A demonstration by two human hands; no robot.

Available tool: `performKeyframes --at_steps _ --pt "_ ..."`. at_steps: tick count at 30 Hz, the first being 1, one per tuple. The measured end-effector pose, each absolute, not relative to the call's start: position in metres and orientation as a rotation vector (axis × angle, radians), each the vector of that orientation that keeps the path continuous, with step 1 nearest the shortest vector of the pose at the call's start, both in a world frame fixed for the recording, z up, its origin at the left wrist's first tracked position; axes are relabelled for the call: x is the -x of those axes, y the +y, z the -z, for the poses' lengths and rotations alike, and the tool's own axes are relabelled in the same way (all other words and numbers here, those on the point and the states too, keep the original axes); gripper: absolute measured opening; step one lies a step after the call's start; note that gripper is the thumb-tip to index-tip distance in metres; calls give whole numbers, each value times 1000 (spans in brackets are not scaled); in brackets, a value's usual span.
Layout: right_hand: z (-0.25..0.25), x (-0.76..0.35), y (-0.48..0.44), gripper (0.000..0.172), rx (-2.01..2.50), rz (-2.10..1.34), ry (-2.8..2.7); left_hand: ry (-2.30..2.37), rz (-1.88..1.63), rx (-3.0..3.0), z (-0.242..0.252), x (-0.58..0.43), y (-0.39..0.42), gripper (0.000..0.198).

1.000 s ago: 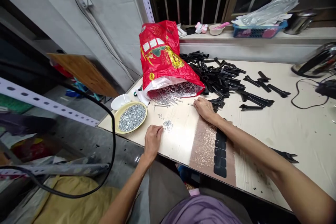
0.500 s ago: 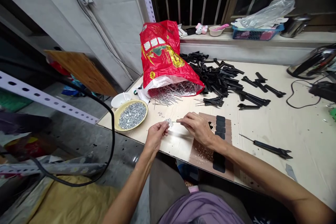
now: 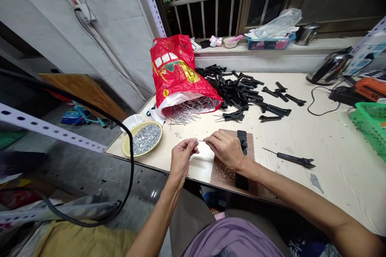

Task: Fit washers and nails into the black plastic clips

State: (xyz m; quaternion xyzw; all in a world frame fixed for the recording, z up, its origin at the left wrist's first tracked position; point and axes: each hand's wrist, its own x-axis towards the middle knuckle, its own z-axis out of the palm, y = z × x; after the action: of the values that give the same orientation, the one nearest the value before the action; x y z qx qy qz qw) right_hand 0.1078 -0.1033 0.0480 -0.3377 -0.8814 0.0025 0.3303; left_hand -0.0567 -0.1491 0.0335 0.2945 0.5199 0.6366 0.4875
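Observation:
Thumb and fingers of my left hand (image 3: 183, 156) are pinched together at the left end of a thin metal rod (image 3: 200, 141); anything small between them is too tiny to make out. My right hand (image 3: 224, 148) grips the rod's other end, its fingers closed, above a brown board (image 3: 218, 170) with black pads (image 3: 242, 182). Left of my hands, a yellow bowl (image 3: 125, 144) holds small metal pieces (image 3: 146, 138). Behind them lies a red bag (image 3: 176, 68) with many thin metal rods (image 3: 183, 114) spilling from its mouth.
Black plastic parts (image 3: 238, 90) are heaped behind my right hand. One black tool with a metal shaft (image 3: 294, 160) lies to the right. A green basket (image 3: 369, 122), a kettle (image 3: 330, 66) and an orange tool (image 3: 370, 88) stand far right. A black cable (image 3: 132, 168) hangs at left.
The view has shifted to the right. My hands have come closer together around the rod, and the small cluster of metal pieces beside my left fingertips no longer shows.

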Motion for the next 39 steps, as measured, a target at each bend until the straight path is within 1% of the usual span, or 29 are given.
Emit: performKeyframes --at_steps 4,9,13,21,23,26,29,32,34,36,39 --pt "-47 -113 -110 17 917 149 -2282 1339 -1587 -838 -33 49 -147 27" --pt "-44 -121 -111 19 979 158 -2243 1329 -1504 -856 -29 42 -142 31" --pt "-40 -129 -111 22 1018 150 -2236 1354 -1480 -960 -26 37 -139 26" --pt "-37 -146 -109 24 1124 -86 -2268 1407 -1398 -1127 -27 26 -135 23" --pt "-34 -153 -109 25 1140 -208 -2268 1422 -1361 -1199 -27 22 -134 23" --pt "-29 -173 -109 21 1114 -447 -2222 1418 -1282 -1272 -24 10 -131 23" --pt "-25 -205 -101 19 1113 -496 -2233 1355 -1166 -1270 -19 -8 -126 30" --pt "-21 -240 -78 20 1182 -364 -2311 1354 -1085 -1193 -10 -24 -122 56" --pt "-18 -257 -60 20 1210 -268 -2357 1414 -1067 -1179 -2 -30 -121 66" --pt "-13 -265 -51 20 1182 -216 -2404 1481 -1079 -1224 6 -32 -121 66" --pt "-2 -265 -61 24 1009 -231 -2503 1568 -1132 -1319 16 -33 -124 60"
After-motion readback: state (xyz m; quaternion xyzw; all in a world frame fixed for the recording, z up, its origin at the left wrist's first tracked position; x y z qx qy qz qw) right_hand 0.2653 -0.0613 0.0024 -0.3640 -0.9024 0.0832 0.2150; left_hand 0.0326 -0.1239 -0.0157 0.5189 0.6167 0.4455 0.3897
